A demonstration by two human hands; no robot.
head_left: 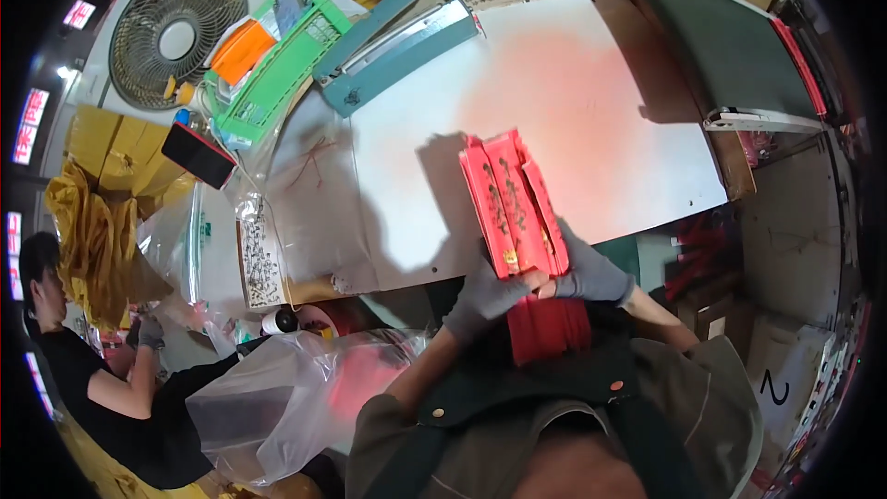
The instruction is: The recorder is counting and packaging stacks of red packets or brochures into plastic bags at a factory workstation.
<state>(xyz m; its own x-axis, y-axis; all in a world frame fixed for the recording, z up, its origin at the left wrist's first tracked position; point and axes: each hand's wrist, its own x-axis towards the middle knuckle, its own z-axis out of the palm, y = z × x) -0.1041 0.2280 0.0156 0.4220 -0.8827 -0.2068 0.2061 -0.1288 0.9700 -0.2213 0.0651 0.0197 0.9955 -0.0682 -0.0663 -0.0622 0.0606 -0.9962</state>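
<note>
Both hands busy at the near edge of the white surface (397,166). Your left hand (488,298), in a grey glove with bare fingertips, grips the lower left side of a stack of slim, bright red paper packets with dark writing (506,208). Your right hand (596,263), gloved the same, grips its lower right side. Fingers of both hands are closed around the stack, tips meeting at its near end; exact pressure, can't tell.

Stack is held above the surface's near edge, long side pointing away from you, shadow falling on the surface. Rightmost packet looks skewed against its neighbours. A darker red folded bundle (547,328) sits just below your fingertips, off the surface's near side; can't tell if it's joined to the stack.

To hold it well: squeeze evenly from both sides, since paper likely creases under one hard thumb. Level the near ends with your fingertips, and nudge the skewed packet flush before loosening either hand. Far ends are unsupported and could fan out, so a light tap on the surface should square them. Long teal box (407,60) lies at the surface's far left, well apart from the stack.
</note>
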